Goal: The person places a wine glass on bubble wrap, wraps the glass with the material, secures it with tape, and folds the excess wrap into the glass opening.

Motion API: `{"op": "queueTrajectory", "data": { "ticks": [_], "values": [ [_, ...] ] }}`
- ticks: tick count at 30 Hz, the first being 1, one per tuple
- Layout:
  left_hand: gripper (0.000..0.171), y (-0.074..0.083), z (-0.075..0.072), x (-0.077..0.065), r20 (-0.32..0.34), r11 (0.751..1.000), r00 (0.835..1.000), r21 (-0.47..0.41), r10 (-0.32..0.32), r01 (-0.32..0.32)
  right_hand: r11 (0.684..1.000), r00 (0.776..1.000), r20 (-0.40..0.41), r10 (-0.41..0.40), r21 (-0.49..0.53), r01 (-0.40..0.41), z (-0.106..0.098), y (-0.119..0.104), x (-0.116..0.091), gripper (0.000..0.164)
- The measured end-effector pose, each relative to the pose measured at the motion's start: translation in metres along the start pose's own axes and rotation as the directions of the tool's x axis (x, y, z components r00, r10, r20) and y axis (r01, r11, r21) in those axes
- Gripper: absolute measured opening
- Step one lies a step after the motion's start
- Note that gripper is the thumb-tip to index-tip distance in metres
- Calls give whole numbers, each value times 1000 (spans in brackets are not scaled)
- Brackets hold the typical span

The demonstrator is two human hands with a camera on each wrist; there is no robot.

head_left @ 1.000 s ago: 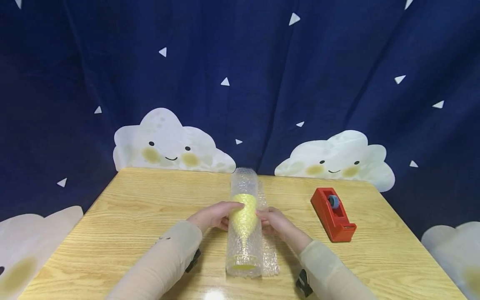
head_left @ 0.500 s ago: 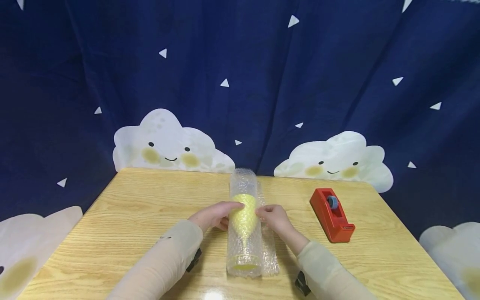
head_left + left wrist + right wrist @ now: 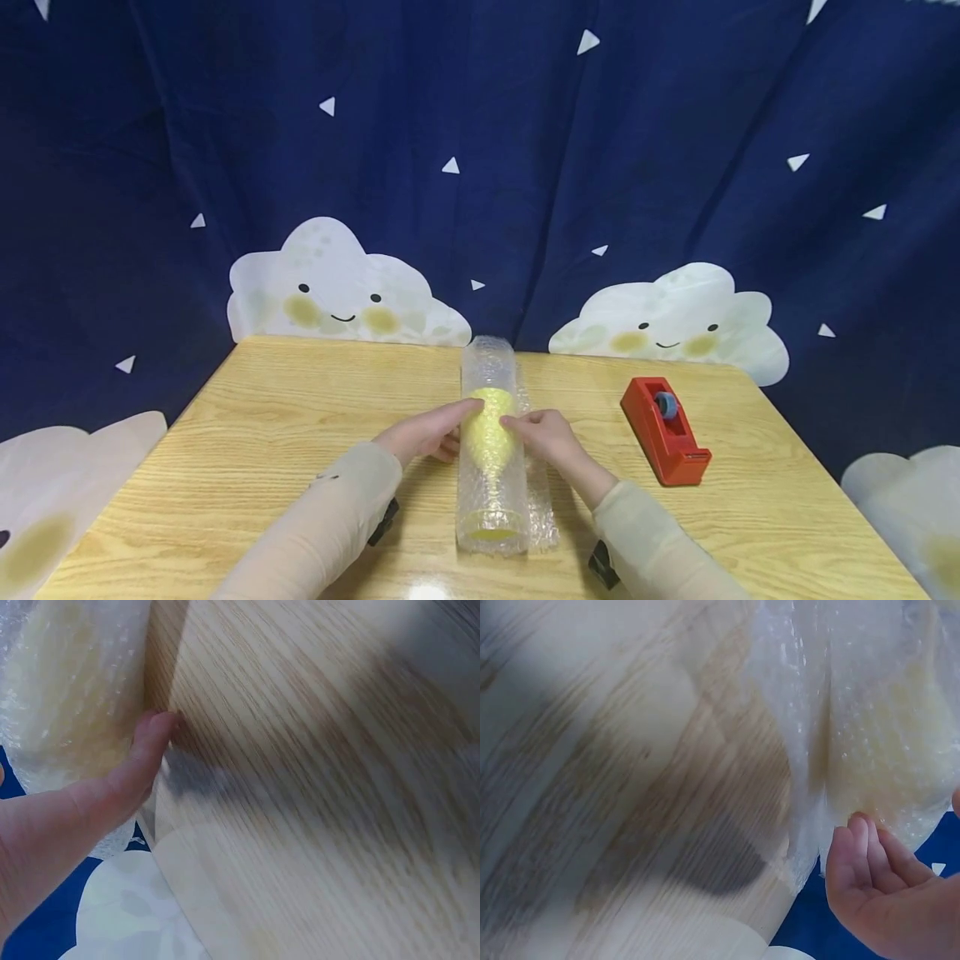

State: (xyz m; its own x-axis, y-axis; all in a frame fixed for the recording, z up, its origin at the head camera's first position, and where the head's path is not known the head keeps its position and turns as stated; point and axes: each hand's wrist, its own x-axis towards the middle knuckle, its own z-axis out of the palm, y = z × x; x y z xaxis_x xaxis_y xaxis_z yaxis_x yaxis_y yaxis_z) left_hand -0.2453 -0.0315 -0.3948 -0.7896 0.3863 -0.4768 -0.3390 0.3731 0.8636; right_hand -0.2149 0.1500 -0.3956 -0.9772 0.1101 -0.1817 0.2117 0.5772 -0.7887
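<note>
In the head view, a roll of bubble wrap (image 3: 491, 492) lies lengthwise on the table. Through its layers shows a yellow goblet-shaped thing (image 3: 492, 454), its wide bowl toward the back and its round base toward me. My left hand (image 3: 429, 430) rests at the roll's left side, thumb along the top, fingers (image 3: 150, 746) against the side with their tips near the table. From the right, my right hand (image 3: 551, 435) pinches at the wrap over the bowl with thumb and fingertips; its fingers (image 3: 862, 847) are bent against the wrap in the right wrist view.
A loose flap of bubble wrap (image 3: 540, 504) lies flat along the roll's right side. To the right stands a red tape dispenser (image 3: 666, 432) with a blue tape roll. Behind the wooden table (image 3: 315, 392) hangs a dark blue curtain (image 3: 405, 125) with clouds.
The roll has shifted slightly right. My right fingertips have moved left, from its right edge to its top. My left thumb has drawn back a little to the left.
</note>
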Motion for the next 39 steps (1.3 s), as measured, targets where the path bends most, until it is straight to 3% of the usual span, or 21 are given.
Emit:
{"op": "queueTrajectory", "data": {
  "ticks": [6,14,26,33,36,39],
  "values": [
    [67,-4,0,3,-40,997,999,-69,-20,17,998,1000,24,20,53,-22,-2,2,0,40],
    [65,-6,0,4,-18,999,1000,-47,-7,6,991,999,45,17,129,-22,-2,5,4,36],
    [67,-6,0,3,-26,997,1000,-78,8,-10,977,993,115,38,205,-61,-5,10,7,44],
    [66,-5,4,6,-41,997,999,-76,-11,8,987,998,55,38,152,-46,-6,11,7,32],
    [67,-5,5,7,-61,997,998,-72,-22,18,996,999,-3,-39,77,39,-6,11,7,37],
    [67,-5,5,8,-72,997,997,-77,-27,21,987,986,-66,-154,-63,150,-6,6,7,34]
  ]
}}
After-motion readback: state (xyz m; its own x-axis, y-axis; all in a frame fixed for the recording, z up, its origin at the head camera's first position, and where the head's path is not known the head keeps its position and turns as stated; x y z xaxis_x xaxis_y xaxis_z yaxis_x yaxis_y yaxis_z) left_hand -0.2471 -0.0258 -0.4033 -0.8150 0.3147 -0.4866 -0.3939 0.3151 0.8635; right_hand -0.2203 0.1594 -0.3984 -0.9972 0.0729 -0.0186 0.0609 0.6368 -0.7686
